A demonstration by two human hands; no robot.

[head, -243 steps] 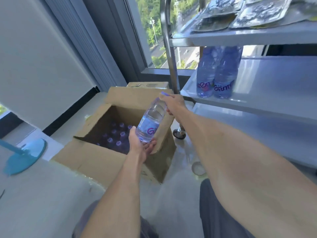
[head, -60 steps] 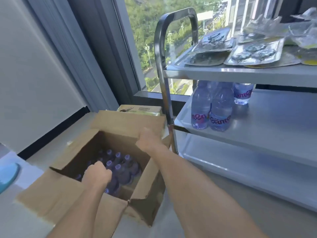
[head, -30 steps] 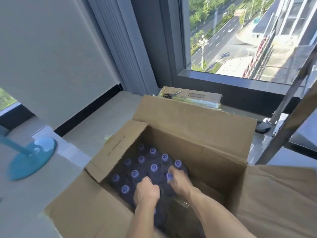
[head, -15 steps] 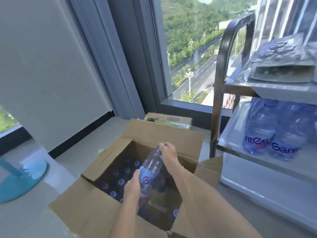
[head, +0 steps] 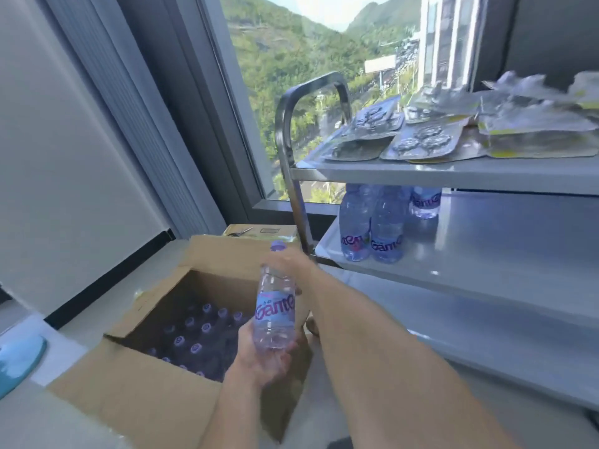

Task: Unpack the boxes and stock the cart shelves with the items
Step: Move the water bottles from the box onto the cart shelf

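Lifted higher than half a second ago, the water bottle (head: 275, 306) has now been brought clear of the cardboard box (head: 136, 390) and is held upright-ish over its 3 o'clock edge, cap up. Its bottom is cupped by the left hand (head: 259, 358), fingers curled round the base, while the neck just under the purple cap is gripped by the right hand (head: 291, 264), so both hands are clamped on the same bottle.

More purple-capped bottles (head: 197, 338) are packed upright inside the box, at about 9 o'clock from the held one. At 2 o'clock, the metal cart (head: 486, 176) can be seen: a few matching bottles (head: 372, 231) are stood together at the near corner of its middle shelf, and flat plastic packets (head: 418, 140) are spread on the top shelf. A smaller closed box (head: 262, 230) with scissors (head: 240, 232) on it is tucked behind the open one, by the window (head: 291, 59). Something blue (head: 19, 358) is cut off at the 9 o'clock edge.
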